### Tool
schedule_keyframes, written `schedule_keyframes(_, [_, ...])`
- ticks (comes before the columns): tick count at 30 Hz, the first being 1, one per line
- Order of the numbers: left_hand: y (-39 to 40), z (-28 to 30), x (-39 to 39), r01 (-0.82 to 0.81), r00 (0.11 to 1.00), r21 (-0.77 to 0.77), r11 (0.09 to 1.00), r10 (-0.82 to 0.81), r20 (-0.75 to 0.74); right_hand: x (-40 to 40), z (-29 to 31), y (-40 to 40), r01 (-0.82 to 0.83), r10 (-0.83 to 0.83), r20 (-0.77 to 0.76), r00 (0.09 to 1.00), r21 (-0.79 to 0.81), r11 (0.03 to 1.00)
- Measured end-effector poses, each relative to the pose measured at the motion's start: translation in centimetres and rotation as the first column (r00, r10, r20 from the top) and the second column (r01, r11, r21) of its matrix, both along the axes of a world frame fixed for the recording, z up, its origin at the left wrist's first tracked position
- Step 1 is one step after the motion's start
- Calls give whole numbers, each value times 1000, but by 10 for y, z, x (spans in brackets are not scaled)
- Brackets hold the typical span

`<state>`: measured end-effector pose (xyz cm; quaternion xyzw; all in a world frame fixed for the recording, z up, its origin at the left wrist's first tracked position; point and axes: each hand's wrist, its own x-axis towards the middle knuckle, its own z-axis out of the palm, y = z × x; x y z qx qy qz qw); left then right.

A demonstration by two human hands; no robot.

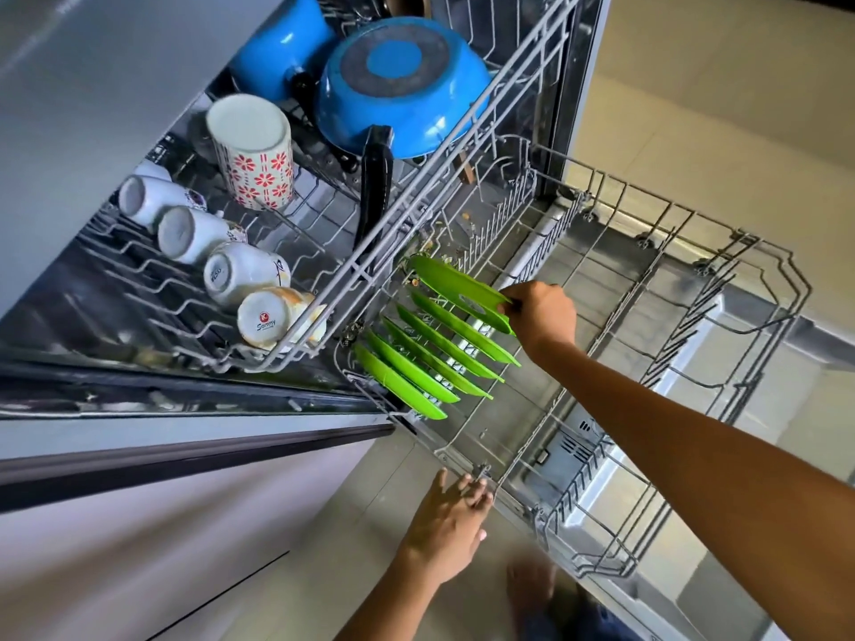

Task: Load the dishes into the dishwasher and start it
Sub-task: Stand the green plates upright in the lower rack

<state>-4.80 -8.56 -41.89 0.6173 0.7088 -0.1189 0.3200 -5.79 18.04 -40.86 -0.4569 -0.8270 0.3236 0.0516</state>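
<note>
The dishwasher's lower rack is pulled out over the open door. Several green plates stand on edge in its left rows. My right hand grips the rim of the farthest green plate, which leans in the tines. My left hand rests with fingers spread on the rack's near edge, holding nothing. The upper rack carries several upturned cups, a floral mug and two blue pans.
The right half of the lower rack holds no dishes. Grey cabinet fronts lie to the left. Tiled floor surrounds the open door. A foot stands near the rack's front corner.
</note>
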Motion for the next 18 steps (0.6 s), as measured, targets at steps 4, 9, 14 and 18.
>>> schedule_keyframes(4, [1, 1, 0, -3, 1000, 5, 1000, 3, 6, 14, -9, -1, -9, 9, -2, 1000, -16, 1000])
schedule_keyframes(9, [-1, -1, -1, -8, 1000, 8, 1000, 8, 7, 34, -13, -3, 14, -13, -67, 998, 9, 1000])
schedule_keyframes(14, [1, 2, 0, -13, 1000, -12, 1000, 13, 11, 41, -8, -12, 78, -74, -202, 977, 13, 997])
schedule_keyframes(18, [3, 3, 0, -21, 1000, -37, 999, 21, 11, 38, -9, -12, 46, -43, -162, 986, 16, 999])
